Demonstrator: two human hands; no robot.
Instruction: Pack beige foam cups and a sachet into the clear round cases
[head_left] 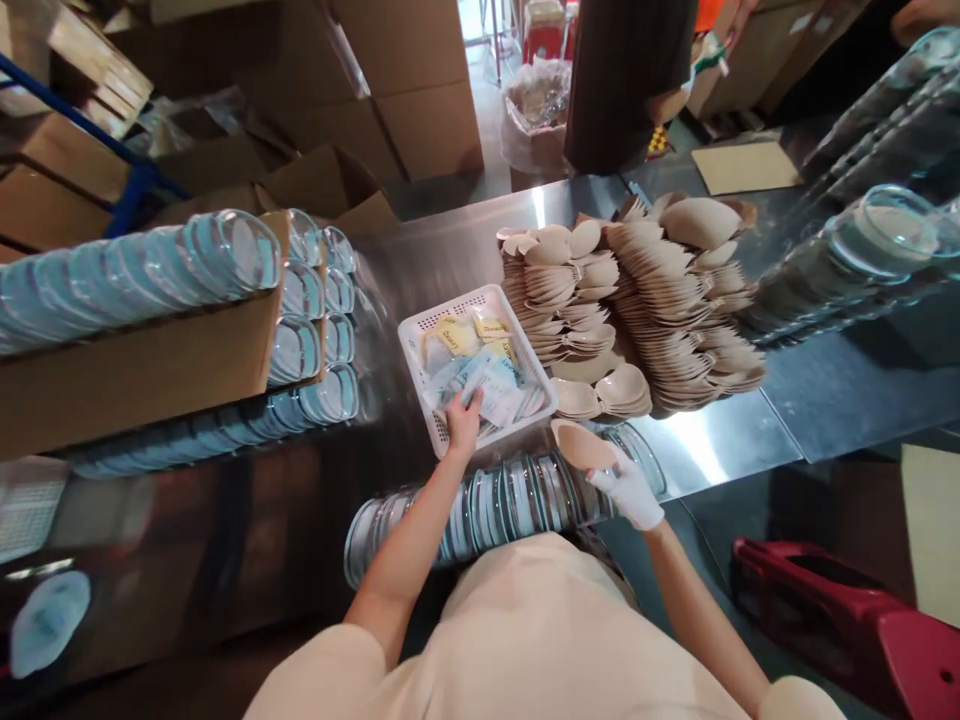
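L hand (463,425) on sachets (501,385) in wht basket (414,362), grip unclear; gloved R hand (631,490) grasps brown oval dish (581,446). Pinch sachet edge; don't squash dish.

We note finer print on the packets (496,378) too small to read, the white basket's (414,368) floor largely hidden under them, the row of clear lids (517,500) partly covered by the left forearm (416,530), and the person opposite (626,90) cropped by the top edge.
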